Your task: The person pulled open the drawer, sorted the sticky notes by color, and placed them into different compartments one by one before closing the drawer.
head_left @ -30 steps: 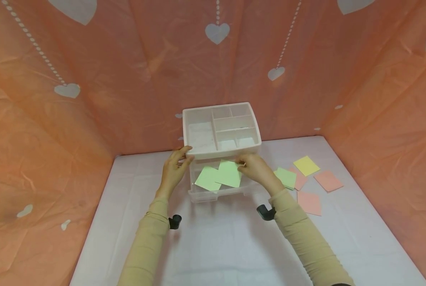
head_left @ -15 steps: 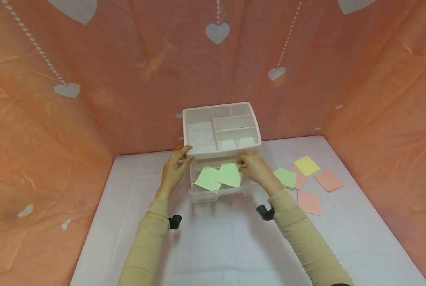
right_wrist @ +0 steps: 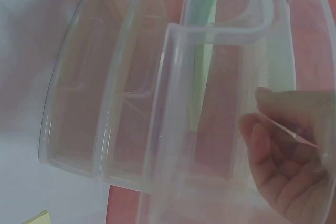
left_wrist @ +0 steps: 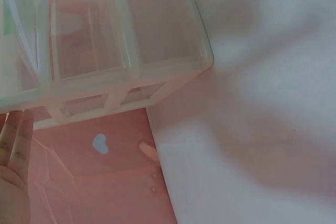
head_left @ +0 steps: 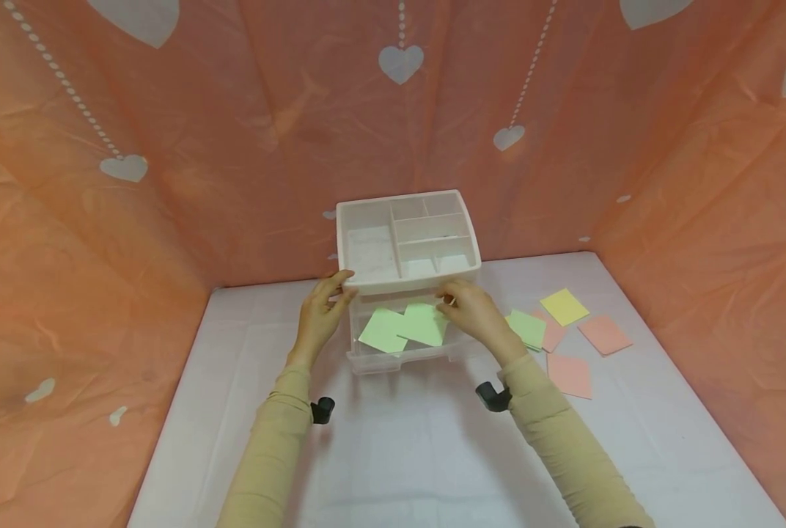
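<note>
A desk organizer (head_left: 406,281), with a pale compartment tray on top and clear drawers beneath, stands at the back of the table. Its upper drawer (head_left: 375,364) is pulled out. Two green sticky notes lie overlapping in it, a left note (head_left: 382,331) and a right note (head_left: 423,326). My left hand (head_left: 320,312) holds the organizer's front left corner between fingers and thumb. At the right note's upper corner, my right hand (head_left: 470,306) pinches with curled fingers. The right wrist view shows this hand (right_wrist: 286,145) through clear plastic, a thin bright edge between thumb and fingers.
Right of the organizer lie loose sticky notes: a green stack (head_left: 527,329), a yellow note (head_left: 564,306) and several pink notes (head_left: 570,375). An orange curtain (head_left: 267,147) with hearts closes off the back and sides of the white table (head_left: 406,455).
The right green note has sunk slightly lower in the drawer, and its top edge is now nearer the front. My right hand shifts only slightly; my left hand stays at the corner.
</note>
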A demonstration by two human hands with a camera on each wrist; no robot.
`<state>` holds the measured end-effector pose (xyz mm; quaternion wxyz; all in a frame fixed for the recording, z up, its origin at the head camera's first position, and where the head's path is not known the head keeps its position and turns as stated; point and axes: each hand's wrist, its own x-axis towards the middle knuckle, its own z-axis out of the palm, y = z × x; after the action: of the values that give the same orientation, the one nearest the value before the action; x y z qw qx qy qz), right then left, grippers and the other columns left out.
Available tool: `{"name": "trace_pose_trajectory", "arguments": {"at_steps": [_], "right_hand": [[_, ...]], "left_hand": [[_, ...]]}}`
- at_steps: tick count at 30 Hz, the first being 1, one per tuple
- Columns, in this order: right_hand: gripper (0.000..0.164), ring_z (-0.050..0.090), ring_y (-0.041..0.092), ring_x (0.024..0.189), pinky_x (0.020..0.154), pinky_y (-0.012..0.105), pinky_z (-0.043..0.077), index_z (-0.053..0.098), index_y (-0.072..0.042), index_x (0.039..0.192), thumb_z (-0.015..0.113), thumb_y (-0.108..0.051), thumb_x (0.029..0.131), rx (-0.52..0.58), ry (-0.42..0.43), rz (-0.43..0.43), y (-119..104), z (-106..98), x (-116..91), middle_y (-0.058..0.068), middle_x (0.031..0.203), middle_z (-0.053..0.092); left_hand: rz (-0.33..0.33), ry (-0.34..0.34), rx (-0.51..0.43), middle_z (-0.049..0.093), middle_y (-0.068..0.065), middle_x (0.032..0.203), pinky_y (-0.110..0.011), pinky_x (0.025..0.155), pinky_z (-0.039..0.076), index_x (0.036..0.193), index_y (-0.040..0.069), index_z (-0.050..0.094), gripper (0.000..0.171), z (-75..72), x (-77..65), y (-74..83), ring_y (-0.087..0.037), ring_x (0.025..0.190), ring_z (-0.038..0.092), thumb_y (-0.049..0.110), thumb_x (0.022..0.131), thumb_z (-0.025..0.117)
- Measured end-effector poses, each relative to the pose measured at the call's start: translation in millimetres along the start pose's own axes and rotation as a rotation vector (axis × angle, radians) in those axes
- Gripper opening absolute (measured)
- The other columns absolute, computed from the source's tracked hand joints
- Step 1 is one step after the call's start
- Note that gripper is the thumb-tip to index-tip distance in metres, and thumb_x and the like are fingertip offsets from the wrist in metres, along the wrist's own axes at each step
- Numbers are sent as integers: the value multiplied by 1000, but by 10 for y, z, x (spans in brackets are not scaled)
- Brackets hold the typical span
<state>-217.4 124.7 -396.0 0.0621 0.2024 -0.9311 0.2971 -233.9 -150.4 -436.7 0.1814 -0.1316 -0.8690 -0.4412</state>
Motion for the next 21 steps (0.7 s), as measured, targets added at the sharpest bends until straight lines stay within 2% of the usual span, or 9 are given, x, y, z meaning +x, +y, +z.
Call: {"name": "trace_pose_trajectory", "arguments": {"at_steps": [8, 12, 16, 21], "right_hand": [[20, 62, 24, 85, 74, 37, 54, 68, -4, 104, 62, -15, 89, 93, 9, 76, 14, -88, -49, 11, 96, 69], [18, 62, 23, 82, 72, 34, 53, 69, -3, 101, 63, -14, 88, 154, 97, 65, 41, -152, -75, 11, 94, 71], [15, 60, 20, 77, 68, 25, 49, 71, -4, 98, 66, -13, 86, 189, 226, 50, 99, -204, -99, 11, 92, 70], [16, 61, 17, 78, 66, 16, 48, 71, -7, 99, 66, -16, 87, 230, 313, 119, 238, -270, -137, 10, 95, 70]], "left_hand": [[49, 36, 3, 62, -13, 113, -40, 76, 58, 122, 21, 58, 34, 27, 2, -23, -31, 98, 65, 33, 90, 59], [74, 53, 9, 62, -13, 111, -39, 73, 58, 122, 21, 58, 35, 47, 3, -43, -31, 95, 65, 37, 90, 58], [57, 36, -4, 62, -13, 112, -40, 75, 58, 122, 20, 58, 34, 36, 2, -31, -32, 97, 65, 33, 91, 59], [19, 13, -3, 61, -12, 114, -41, 78, 58, 124, 21, 57, 35, 11, -7, -14, -30, 100, 64, 29, 90, 61]]}}
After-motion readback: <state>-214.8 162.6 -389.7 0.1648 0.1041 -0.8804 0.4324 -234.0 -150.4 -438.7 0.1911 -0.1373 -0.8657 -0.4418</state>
